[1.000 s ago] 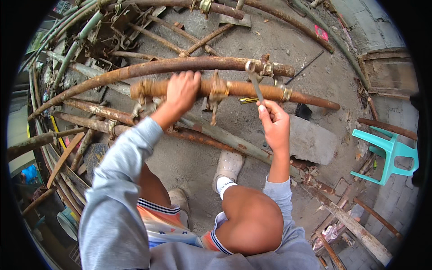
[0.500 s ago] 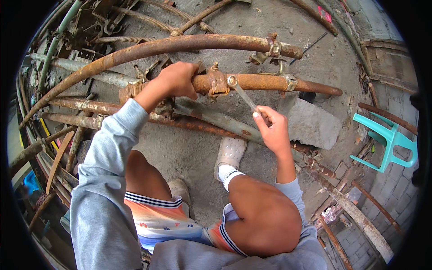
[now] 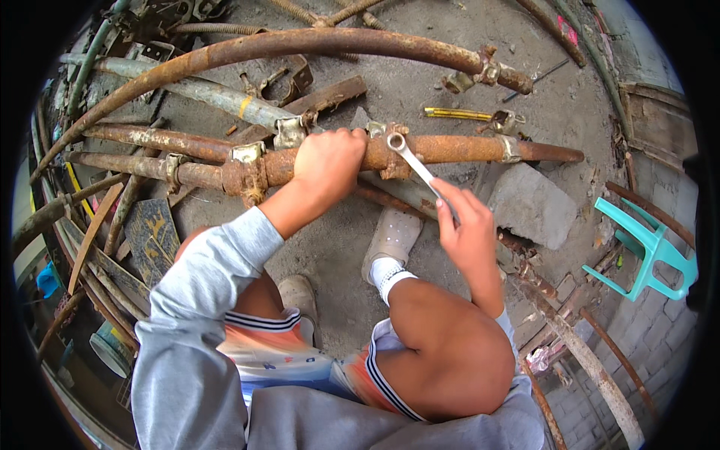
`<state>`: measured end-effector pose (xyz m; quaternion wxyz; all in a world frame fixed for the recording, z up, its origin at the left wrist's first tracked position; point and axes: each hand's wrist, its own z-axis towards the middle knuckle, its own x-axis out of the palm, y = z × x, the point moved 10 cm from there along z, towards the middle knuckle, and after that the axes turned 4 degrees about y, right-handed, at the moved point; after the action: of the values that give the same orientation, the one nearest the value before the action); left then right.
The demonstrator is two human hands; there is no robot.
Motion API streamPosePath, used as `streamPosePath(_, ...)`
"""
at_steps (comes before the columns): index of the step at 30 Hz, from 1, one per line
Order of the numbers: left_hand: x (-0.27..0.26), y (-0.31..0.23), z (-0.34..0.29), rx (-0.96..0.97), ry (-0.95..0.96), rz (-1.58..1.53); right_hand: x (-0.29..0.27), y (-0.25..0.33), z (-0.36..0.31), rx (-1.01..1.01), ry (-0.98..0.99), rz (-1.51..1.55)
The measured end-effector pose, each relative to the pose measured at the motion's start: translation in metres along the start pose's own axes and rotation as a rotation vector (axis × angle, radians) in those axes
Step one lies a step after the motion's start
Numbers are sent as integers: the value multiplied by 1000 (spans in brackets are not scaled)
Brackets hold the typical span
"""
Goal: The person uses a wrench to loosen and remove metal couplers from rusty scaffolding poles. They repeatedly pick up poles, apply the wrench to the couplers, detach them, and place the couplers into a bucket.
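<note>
My left hand is closed around a thick rusty pipe that lies crosswise in front of me. Just right of that fist, a rusty clamp encircles the pipe. A silver ring wrench is gripped near its lower end by my right hand. Its ring end overlaps the clamp in view; I cannot tell whether it sits on a bolt. Another clamp is around the pipe farther right. A rusty coupler is on the pipe left of my fist.
A long curved rusty pipe arches beyond the work. Several pipes and metal scraps crowd the left. A concrete block lies by my right hand, with a turquoise plastic stool farther right. A yellow strip lies behind the pipe.
My left hand has moved right and nearer along with the pipe, which looks turned, its clamp now facing differently. The wrench ring has shifted onto the clamp's front. The whole view has shifted slightly.
</note>
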<state>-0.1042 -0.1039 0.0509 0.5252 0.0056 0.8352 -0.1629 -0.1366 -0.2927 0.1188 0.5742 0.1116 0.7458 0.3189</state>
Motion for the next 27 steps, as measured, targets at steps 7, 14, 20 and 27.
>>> streamPosePath(7,15,0,-9,-59,-32,11,1,-3,-19,26,-96,19)
streamPosePath(14,13,-5,-2,-48,-34,-66,23,-32,-5,-8,-162,15)
streamPosePath(20,20,-1,-2,-69,-47,-133,15,-27,2,34,-85,-87)
streamPosePath(27,31,-3,15,-65,-60,-198,20,-27,-1,-178,-163,-191)
